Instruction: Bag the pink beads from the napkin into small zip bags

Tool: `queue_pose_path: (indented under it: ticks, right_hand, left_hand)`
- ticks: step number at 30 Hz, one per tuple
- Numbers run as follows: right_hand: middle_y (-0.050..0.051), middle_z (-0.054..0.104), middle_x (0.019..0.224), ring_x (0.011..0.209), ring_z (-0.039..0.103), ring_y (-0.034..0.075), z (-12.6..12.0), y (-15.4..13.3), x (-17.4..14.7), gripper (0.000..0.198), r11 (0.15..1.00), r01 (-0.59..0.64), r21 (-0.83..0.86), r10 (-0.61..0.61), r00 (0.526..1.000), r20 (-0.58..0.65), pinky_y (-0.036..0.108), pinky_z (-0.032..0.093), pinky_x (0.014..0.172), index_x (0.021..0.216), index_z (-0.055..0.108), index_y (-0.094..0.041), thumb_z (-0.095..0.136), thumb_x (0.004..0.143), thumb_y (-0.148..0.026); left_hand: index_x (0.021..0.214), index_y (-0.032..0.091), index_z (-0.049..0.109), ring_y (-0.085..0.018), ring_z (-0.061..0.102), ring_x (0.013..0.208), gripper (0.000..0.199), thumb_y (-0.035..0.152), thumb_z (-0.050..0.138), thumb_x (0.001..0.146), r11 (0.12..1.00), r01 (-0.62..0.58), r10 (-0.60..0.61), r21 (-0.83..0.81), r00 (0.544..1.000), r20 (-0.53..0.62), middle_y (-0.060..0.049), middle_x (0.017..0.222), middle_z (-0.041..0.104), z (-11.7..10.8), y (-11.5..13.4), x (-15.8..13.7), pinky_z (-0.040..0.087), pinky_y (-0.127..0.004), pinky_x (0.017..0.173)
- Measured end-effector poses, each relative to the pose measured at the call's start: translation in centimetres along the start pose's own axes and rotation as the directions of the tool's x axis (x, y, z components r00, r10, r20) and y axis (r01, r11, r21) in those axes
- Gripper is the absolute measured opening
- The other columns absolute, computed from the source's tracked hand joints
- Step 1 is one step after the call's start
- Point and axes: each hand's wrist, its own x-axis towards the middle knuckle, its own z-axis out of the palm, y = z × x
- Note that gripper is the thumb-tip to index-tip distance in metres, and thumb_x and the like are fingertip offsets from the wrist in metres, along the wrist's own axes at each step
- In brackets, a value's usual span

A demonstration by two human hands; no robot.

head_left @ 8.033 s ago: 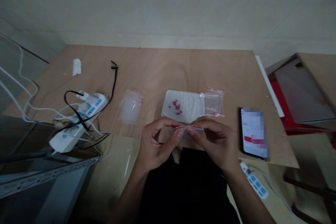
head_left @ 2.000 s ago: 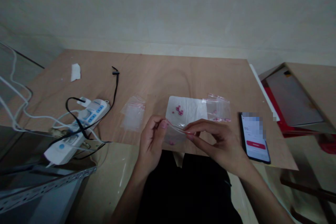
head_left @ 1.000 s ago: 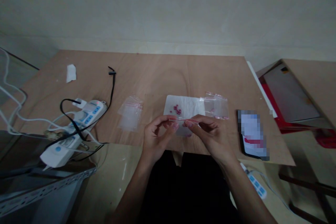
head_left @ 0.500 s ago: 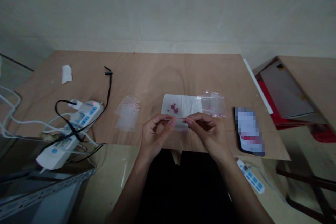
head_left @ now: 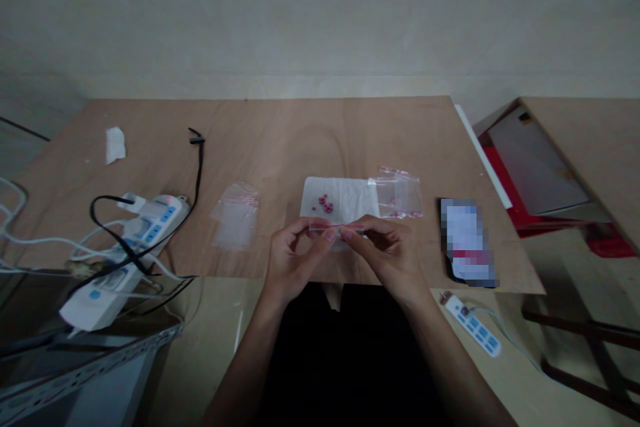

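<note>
Between my left hand (head_left: 299, 255) and my right hand (head_left: 386, 250) is a small clear zip bag (head_left: 320, 228) with a pink-red seal line, pinched at its top edge by both thumbs and fingers. The fingertips of the two hands nearly meet. Just beyond them lies a white sheet (head_left: 357, 197) bearing several small pink-red beads (head_left: 326, 204). Filled-looking clear zip bags (head_left: 400, 195) with some pink-red pieces overlap the sheet's right side. To the left of my hands rests a stack of clear zip bags (head_left: 236, 220). What the held bag contains is hidden.
A white power strip (head_left: 130, 260) with tangled cables covers the table's left front. A phone (head_left: 466, 240) lies near the right edge, and a white scrap (head_left: 115, 145) at the back left. Another power strip (head_left: 473, 325) is on the floor. A wall stands behind the table.
My right hand has slid left along the bag's edge, bringing its fingertips closer to my left hand's. The whole view has shifted slightly.
</note>
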Motion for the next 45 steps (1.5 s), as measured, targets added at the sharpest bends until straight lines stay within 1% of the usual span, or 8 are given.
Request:
queue_pose_path:
  ticks: [23,28,30,32,34,38,41,45]
  right_hand:
    - [0.002,0.075,0.072,0.068,0.067,0.017,-0.7,0.6,0.1,0.010,0.993,-0.007,-0.116,0.005,1.000,-0.019,0.031,0.053,0.068,0.072,0.074,-0.023,0.071,0.077,-0.031]
    - [0.001,0.070,0.064,0.056,0.062,0.015,-2.8,-1.0,1.3,0.009,0.964,0.091,-0.250,-0.130,0.981,-0.142,0.028,0.050,0.056,0.078,0.073,-0.022,0.068,0.078,-0.028]
    - [-0.002,0.065,0.058,0.046,0.055,0.013,-4.7,-1.4,2.3,0.015,0.956,0.081,-0.283,-0.166,0.942,-0.292,0.026,0.044,0.047,0.090,0.072,-0.023,0.069,0.077,-0.030]
    - [-0.002,0.064,0.060,0.041,0.051,0.013,-7.0,-1.1,3.5,0.025,0.947,0.041,-0.319,-0.176,0.896,-0.408,0.026,0.039,0.042,0.098,0.069,-0.024,0.073,0.074,-0.032]
    - [0.001,0.065,0.065,0.043,0.053,0.014,-9.1,0.0,5.0,0.025,0.922,-0.024,-0.388,-0.160,0.886,-0.436,0.028,0.040,0.043,0.096,0.069,-0.023,0.073,0.075,-0.035]
    - [0.014,0.070,0.090,0.061,0.063,0.021,-11.6,2.4,7.0,0.035,0.749,-0.159,-0.643,-0.156,0.901,-0.405,0.036,0.047,0.058,0.109,0.068,-0.019,0.066,0.080,-0.039]
    - [0.023,0.066,0.108,0.081,0.066,0.031,-11.8,3.0,6.8,0.050,0.582,-0.135,-0.802,-0.275,0.896,-0.350,0.044,0.050,0.072,0.123,0.063,-0.013,0.062,0.083,-0.043]
    - [0.024,0.065,0.114,0.092,0.066,0.036,-10.9,2.5,5.5,0.054,0.499,-0.037,-0.866,-0.374,0.892,-0.254,0.050,0.052,0.077,0.120,0.064,-0.012,0.051,0.087,-0.051]
  left_hand:
    - [0.075,0.019,0.074,-0.017,0.069,0.069,0.012,0.029,0.070,0.079,0.979,-0.118,0.112,0.165,0.993,0.046,-0.004,0.073,0.075,1.0,0.2,0.1,0.054,-0.028,0.068]
    - [0.083,0.019,0.076,-0.022,0.072,0.082,0.027,0.041,0.060,0.085,0.967,-0.051,0.046,0.248,0.999,0.028,-0.007,0.084,0.078,-1.8,-0.3,0.9,0.055,-0.033,0.076]
    - [0.092,0.018,0.074,-0.024,0.071,0.090,0.032,0.046,0.063,0.082,0.919,-0.030,0.114,0.393,0.975,-0.191,-0.009,0.094,0.077,-4.3,-1.1,1.7,0.054,-0.037,0.082]
    - [0.108,0.015,0.069,-0.028,0.068,0.098,0.047,0.050,0.066,0.076,0.830,0.046,0.226,0.556,0.883,-0.411,-0.013,0.107,0.073,-7.0,-2.0,2.5,0.052,-0.042,0.087]
    - [0.124,0.009,0.058,-0.034,0.059,0.115,0.070,0.053,0.069,0.071,0.698,0.174,0.267,0.695,0.837,-0.478,-0.021,0.124,0.063,-9.2,-2.8,3.3,0.046,-0.049,0.098]
    - [0.135,-0.001,0.042,-0.044,0.040,0.134,0.088,0.057,0.065,0.073,0.471,0.338,0.154,0.815,0.878,-0.453,-0.032,0.139,0.047,-11.1,-3.8,4.9,0.033,-0.053,0.109]
    - [0.132,0.003,0.046,-0.043,0.042,0.133,0.084,0.058,0.066,0.073,0.419,0.382,0.079,0.824,0.888,-0.452,-0.029,0.139,0.048,-11.5,-4.0,6.2,0.034,-0.052,0.108]
    - [0.128,0.008,0.052,-0.040,0.049,0.128,0.078,0.060,0.065,0.072,0.373,0.361,0.079,0.855,0.906,-0.417,-0.025,0.134,0.055,-11.9,-4.1,7.8,0.038,-0.050,0.105]
